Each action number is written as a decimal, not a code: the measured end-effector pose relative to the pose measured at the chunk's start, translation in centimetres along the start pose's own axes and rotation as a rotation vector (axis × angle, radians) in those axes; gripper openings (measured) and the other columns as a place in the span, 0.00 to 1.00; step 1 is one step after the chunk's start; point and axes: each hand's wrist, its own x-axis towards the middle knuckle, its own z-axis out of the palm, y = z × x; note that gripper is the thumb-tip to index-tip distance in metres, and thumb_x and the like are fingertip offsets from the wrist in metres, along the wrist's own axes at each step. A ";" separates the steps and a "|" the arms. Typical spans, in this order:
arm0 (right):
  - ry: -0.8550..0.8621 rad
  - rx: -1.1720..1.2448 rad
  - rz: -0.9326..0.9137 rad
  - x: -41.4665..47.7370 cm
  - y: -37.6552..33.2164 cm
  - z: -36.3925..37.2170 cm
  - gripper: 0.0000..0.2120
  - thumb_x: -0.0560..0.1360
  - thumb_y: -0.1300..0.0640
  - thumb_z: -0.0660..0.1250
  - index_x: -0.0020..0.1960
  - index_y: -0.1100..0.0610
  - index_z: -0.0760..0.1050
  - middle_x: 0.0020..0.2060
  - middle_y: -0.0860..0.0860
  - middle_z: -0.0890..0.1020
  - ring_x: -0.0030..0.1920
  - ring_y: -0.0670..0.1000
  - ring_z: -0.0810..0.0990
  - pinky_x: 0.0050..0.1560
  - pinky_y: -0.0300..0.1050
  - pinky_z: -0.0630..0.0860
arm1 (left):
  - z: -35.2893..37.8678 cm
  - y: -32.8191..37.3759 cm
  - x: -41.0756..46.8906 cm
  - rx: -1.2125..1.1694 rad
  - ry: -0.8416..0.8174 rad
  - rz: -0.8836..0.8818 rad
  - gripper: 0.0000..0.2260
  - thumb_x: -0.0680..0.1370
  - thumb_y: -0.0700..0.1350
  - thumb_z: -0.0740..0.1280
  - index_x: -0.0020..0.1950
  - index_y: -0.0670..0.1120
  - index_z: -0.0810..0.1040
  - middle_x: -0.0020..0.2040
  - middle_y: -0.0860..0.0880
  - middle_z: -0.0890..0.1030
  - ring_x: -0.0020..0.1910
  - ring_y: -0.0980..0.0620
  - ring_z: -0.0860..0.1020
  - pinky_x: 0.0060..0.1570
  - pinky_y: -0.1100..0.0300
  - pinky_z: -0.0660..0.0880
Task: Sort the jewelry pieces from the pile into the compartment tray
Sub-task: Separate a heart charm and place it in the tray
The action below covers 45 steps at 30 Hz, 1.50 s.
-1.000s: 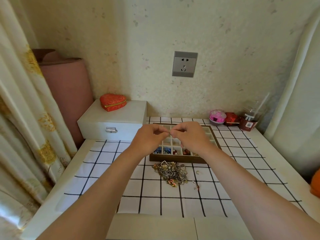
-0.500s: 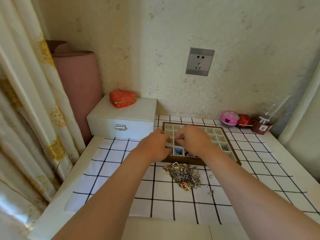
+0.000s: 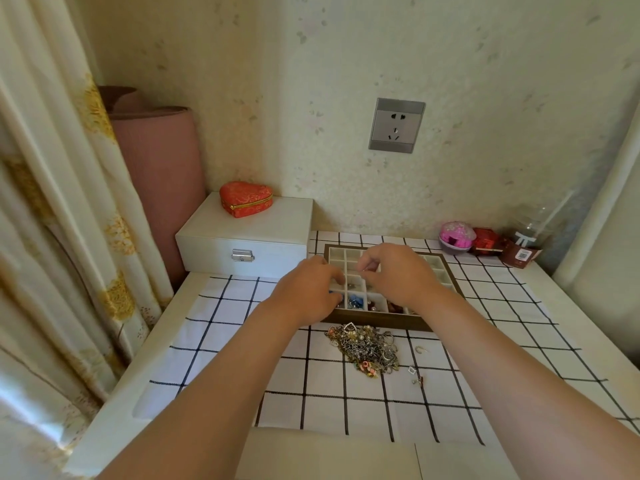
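— Where is the jewelry pile lying?

— The jewelry pile (image 3: 363, 348) is sitting on the tabletop (image 3: 114, 400), just in front of the tray. It is looking like a tangled heap of silvery and dark chains and rings, with a pinkish piece at its near edge.

— And the tray?

— The tray (image 3: 377, 321) is lying flat, a brown wooden frame with pale dividers forming small square compartments. Its near row is holding a blue piece (image 3: 355, 302) and, further right, dark red pieces (image 3: 394, 307).

— Is anything lying apart?

— A small hoop (image 3: 420, 349) is lying just right of the pile, and a few tiny pieces (image 3: 415, 375) are lying near its near right side, not touching it.
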 end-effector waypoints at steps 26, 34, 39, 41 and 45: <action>-0.404 -0.217 -0.075 -6.6 -1.3 -1.3 0.08 0.76 0.51 0.70 0.54 0.44 0.84 0.48 0.39 0.82 0.46 0.42 0.77 0.44 0.38 0.73 | -0.1 2.6 -4.0 0.188 -0.242 0.083 0.13 0.76 0.52 0.69 0.60 0.59 0.82 0.46 0.57 0.81 0.47 0.56 0.77 0.42 0.62 0.72; -0.388 -0.120 -0.062 -6.1 -2.0 -0.7 0.10 0.78 0.52 0.67 0.58 0.45 0.82 0.41 0.37 0.76 0.45 0.43 0.78 0.43 0.38 0.73 | 0.1 2.8 -3.6 0.157 -0.174 0.013 0.06 0.76 0.52 0.69 0.50 0.58 0.85 0.48 0.59 0.83 0.49 0.57 0.78 0.45 0.62 0.69; -0.413 0.013 -0.055 -5.6 -2.3 -0.9 0.05 0.79 0.54 0.68 0.47 0.46 0.80 0.35 0.42 0.77 0.37 0.43 0.76 0.37 0.38 0.70 | -0.9 2.3 -3.3 -0.165 -0.164 -0.086 0.05 0.78 0.50 0.67 0.45 0.53 0.81 0.43 0.55 0.81 0.44 0.56 0.78 0.44 0.59 0.74; -0.388 0.126 -0.055 -5.3 -2.5 -1.4 0.04 0.78 0.54 0.68 0.46 0.48 0.81 0.38 0.46 0.81 0.38 0.46 0.79 0.39 0.40 0.72 | -1.7 2.3 -3.3 -0.357 -0.117 -0.126 0.05 0.79 0.48 0.67 0.44 0.51 0.80 0.40 0.54 0.81 0.39 0.58 0.78 0.39 0.63 0.71; -0.364 0.344 -0.003 -5.1 -2.6 -2.7 0.06 0.78 0.50 0.70 0.48 0.51 0.83 0.30 0.42 0.81 0.29 0.37 0.75 0.37 0.34 0.73 | -3.3 2.6 -3.5 -0.685 -0.028 -0.190 0.05 0.81 0.44 0.65 0.47 0.47 0.79 0.39 0.51 0.82 0.36 0.56 0.81 0.38 0.63 0.75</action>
